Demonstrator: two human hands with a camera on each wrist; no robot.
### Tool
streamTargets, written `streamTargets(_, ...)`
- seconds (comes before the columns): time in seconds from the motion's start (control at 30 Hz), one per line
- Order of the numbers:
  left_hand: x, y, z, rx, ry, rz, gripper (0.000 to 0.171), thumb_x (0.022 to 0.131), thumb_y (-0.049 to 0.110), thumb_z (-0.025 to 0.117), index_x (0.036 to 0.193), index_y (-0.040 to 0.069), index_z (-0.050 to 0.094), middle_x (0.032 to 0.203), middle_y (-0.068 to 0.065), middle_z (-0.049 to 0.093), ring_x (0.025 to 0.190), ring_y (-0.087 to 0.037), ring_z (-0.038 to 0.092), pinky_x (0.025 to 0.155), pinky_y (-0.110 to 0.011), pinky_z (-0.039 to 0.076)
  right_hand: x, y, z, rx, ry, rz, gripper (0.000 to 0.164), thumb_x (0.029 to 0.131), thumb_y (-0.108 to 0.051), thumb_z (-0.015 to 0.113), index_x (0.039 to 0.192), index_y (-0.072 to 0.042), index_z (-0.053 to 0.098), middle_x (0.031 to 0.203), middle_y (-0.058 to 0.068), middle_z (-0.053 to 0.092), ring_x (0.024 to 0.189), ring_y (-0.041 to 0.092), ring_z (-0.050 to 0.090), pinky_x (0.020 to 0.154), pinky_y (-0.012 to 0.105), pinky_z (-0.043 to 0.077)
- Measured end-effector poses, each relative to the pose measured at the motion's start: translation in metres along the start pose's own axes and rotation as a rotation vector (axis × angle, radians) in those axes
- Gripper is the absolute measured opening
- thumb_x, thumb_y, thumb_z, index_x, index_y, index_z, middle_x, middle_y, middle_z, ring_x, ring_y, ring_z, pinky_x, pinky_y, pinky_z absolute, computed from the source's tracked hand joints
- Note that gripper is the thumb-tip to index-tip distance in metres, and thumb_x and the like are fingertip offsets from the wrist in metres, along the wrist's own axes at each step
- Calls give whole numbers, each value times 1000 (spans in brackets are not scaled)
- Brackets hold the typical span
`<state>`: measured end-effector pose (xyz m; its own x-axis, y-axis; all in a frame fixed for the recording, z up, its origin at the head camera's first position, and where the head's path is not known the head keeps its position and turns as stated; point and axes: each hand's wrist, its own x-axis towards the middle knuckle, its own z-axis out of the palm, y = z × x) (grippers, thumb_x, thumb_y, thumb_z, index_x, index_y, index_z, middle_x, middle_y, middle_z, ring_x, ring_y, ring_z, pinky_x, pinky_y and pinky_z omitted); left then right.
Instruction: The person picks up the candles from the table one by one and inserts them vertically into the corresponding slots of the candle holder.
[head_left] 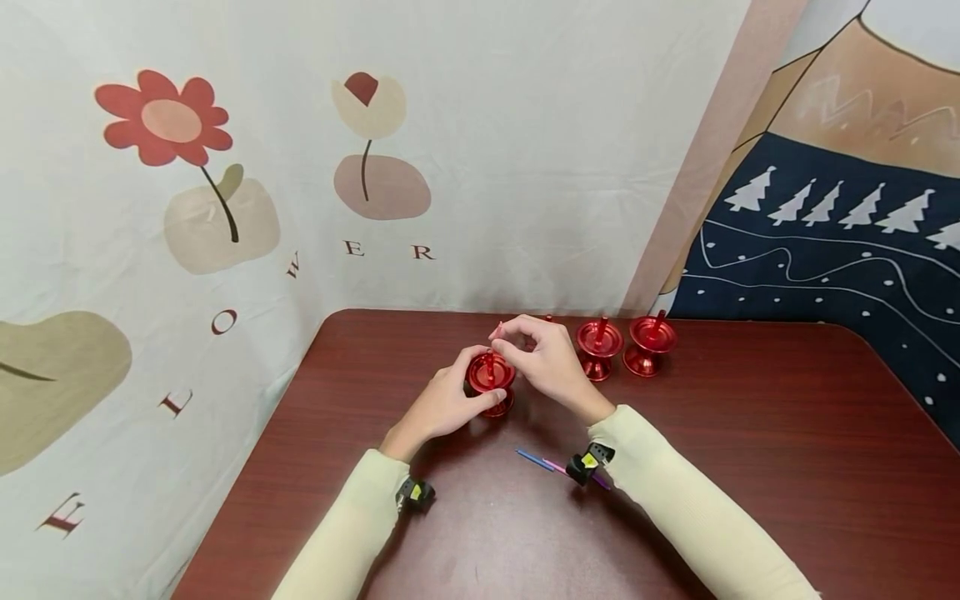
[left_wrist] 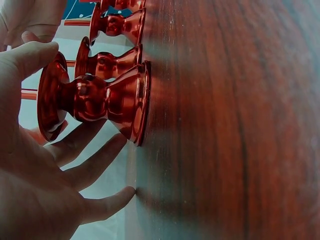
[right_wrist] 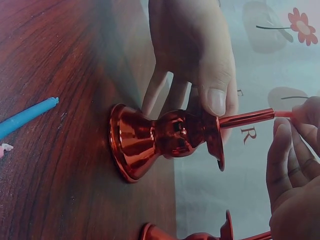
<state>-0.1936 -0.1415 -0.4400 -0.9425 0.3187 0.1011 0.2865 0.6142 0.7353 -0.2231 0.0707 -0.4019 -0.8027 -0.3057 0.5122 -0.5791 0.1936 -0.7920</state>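
A shiny red metal candle holder stands upright on the table, with a shallow dish and a thin tube rising from it. My left hand grips it by the dish, thumb on one side and fingers round the other. Above it, my right hand pinches a thin reddish-pink candle between thumb and fingertips. In the right wrist view, the candle's lower end meets the top of the tube, in line with it. Most of the candle is hidden by the pinching fingers.
Red holders of the same kind, one and another, stand to the right; one more is partly behind my right hand. Blue, pink and purple candles lie nearer me. A printed cloth hangs behind the table.
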Motion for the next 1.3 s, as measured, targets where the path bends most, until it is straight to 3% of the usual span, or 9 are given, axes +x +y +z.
streamTargets(0.2,1,-1,0,11,0,-3,72,99,41,80,159,17,49,130,-10,73,115,-23,73,100,-47,59,2,2,2,-5,-6,-1,6,99,-4,81,104,-7,84,100,7,79,59,20,61,50,26,51)
streamTargets(0.37,1,-1,1,16,3,-1,72,99,41,80,159,17,49,131,-11,73,116,-24,72,100,-47,59,3,2,2,-43,-17,-17,7,98,-4,82,103,-9,84,95,2,78,63,16,63,51,25,51)
streamTargets(0.73,-1,-1,1,15,8,3,74,99,39,80,161,16,48,132,-11,73,117,-25,72,101,-47,59,7,3,2,-161,-48,-158,6,97,-4,81,102,-7,83,93,-3,76,76,9,68,66,25,56)
streamTargets(1.3,-2,-2,0,13,14,23,74,98,39,80,161,15,49,131,-11,73,115,-24,72,100,-46,59,10,-2,1,-255,-100,-191,8,98,-8,75,102,-7,82,96,-1,76,82,12,68,69,30,58)
